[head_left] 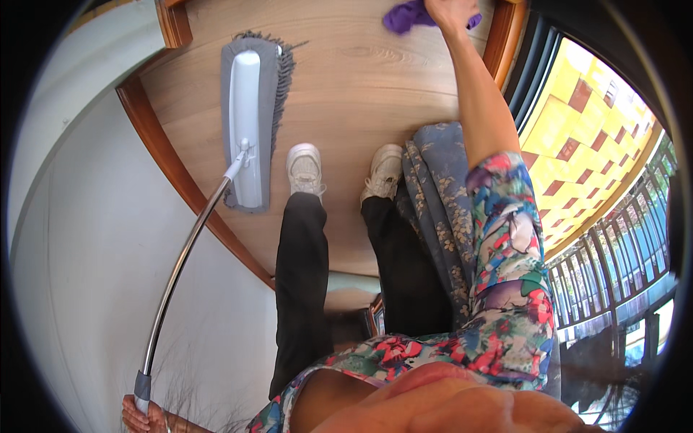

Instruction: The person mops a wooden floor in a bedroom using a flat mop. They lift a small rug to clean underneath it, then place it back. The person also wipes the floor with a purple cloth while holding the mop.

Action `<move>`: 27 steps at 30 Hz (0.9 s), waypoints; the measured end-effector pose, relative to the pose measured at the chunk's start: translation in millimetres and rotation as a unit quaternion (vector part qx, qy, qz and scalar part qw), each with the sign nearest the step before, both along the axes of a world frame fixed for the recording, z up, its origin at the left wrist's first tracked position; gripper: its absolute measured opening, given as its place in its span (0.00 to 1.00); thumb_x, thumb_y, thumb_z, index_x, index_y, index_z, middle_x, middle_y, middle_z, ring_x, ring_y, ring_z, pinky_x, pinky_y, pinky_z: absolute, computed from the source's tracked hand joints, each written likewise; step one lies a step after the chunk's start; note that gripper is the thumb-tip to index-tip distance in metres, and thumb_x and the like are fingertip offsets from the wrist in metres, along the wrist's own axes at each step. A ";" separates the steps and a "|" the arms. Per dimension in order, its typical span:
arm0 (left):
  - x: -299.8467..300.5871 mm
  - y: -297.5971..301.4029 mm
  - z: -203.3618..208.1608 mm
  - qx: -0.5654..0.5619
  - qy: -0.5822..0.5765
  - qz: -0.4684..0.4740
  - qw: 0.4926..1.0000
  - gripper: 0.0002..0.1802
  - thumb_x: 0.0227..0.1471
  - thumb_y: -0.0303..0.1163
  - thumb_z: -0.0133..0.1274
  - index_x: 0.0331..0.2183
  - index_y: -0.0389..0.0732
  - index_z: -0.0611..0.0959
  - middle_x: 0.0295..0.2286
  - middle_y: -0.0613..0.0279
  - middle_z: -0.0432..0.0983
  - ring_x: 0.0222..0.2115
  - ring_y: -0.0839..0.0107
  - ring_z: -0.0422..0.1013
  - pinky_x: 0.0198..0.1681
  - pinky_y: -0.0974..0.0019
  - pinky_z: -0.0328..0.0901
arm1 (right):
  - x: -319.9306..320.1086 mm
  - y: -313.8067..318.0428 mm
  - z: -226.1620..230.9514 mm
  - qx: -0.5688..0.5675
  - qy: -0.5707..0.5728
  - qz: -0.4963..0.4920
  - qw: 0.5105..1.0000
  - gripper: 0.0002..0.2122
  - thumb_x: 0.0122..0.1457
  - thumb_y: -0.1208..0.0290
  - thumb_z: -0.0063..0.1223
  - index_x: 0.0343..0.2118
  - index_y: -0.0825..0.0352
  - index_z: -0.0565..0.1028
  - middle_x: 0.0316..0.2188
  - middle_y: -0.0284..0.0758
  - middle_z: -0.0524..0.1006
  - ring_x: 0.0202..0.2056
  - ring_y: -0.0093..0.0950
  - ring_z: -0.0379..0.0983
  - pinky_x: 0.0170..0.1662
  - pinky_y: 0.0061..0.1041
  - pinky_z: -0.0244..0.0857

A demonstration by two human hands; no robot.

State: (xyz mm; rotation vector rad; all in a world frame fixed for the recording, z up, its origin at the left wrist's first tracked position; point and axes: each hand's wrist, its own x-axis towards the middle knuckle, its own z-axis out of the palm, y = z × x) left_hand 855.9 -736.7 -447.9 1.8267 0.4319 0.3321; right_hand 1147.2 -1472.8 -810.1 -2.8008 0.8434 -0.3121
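Observation:
At the lower left, my left hand [143,416] is wrapped round the grey grip of a flat mop's metal handle [184,256]. The handle slants up to the mop head [247,123], a pale plate with a grey fringed pad, which rests on the floor left of my shoes. My right arm stretches to the far right, where my right hand [452,11] holds a purple cloth [408,16]. The cloth shows on both sides of the hand; the fingers are partly cut off by the upper edge, and I cannot tell what the cloth touches.
My white shoes [304,169] stand on the wood-look floor [339,79]. A blue flowered curtain [440,180] hangs beside my right leg, next to a window [577,144] with a railing outside. On the left, a brown baseboard [162,151] runs along the white wall [108,238].

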 end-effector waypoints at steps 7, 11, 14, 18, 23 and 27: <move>-4.0 53.0 -1.1 -0.471 0.000 0.018 0.882 0.16 0.49 0.25 0.37 0.14 0.51 0.58 0.09 0.74 0.45 0.11 0.79 0.48 0.34 0.72 0.56 | -202.5 79.8 -74.9 0.084 0.175 0.328 0.925 0.26 0.38 0.81 0.58 0.45 0.54 0.73 0.54 0.44 0.64 0.54 0.56 0.58 0.55 0.50 0.62; -5.2 61.4 7.4 -0.313 -0.052 0.085 0.945 0.22 0.45 0.22 0.37 0.09 0.55 0.53 0.07 0.72 0.47 0.10 0.77 0.48 0.38 0.67 0.56 | -212.6 90.8 -7.0 0.214 0.348 0.306 0.860 0.24 0.37 0.86 0.53 0.42 0.59 0.74 0.50 0.39 0.69 0.54 0.49 0.62 0.57 0.44 0.61; -8.2 49.6 6.3 -0.346 -0.044 0.093 0.933 0.20 0.43 0.24 0.38 0.09 0.54 0.54 0.07 0.72 0.47 0.11 0.77 0.49 0.39 0.67 0.55 | -122.4 42.1 21.4 0.064 0.112 0.300 0.945 0.24 0.36 0.85 0.51 0.41 0.62 0.75 0.41 0.39 0.77 0.49 0.43 0.70 0.54 0.41 0.61; -7.4 27.0 0.7 -0.346 -0.108 0.092 0.927 0.20 0.44 0.24 0.42 0.10 0.53 0.56 0.08 0.72 0.50 0.12 0.77 0.50 0.36 0.68 0.54 | -94.7 10.2 -19.2 -0.080 -0.023 0.269 0.960 0.26 0.42 0.71 0.59 0.49 0.55 0.71 0.52 0.49 0.68 0.55 0.52 0.58 0.57 0.50 0.52; -9.4 2.2 0.6 -0.334 -0.154 0.115 0.923 0.23 0.41 0.23 0.51 0.10 0.54 0.56 0.09 0.73 0.53 0.13 0.77 0.50 0.30 0.67 0.48 | -230.5 79.8 -33.2 0.320 0.220 0.182 0.904 0.24 0.40 0.74 0.62 0.45 0.60 0.73 0.38 0.40 0.76 0.36 0.34 0.75 0.42 0.30 0.71; -9.1 -19.9 18.1 -0.335 -0.155 0.027 0.929 0.18 0.49 0.31 0.47 0.14 0.51 0.60 0.11 0.73 0.53 0.16 0.78 0.50 0.32 0.65 0.48 | -276.0 156.5 88.9 0.798 0.150 -0.134 0.568 0.16 0.55 0.73 0.51 0.47 0.67 0.73 0.35 0.32 0.79 0.34 0.25 0.76 0.40 0.24 0.72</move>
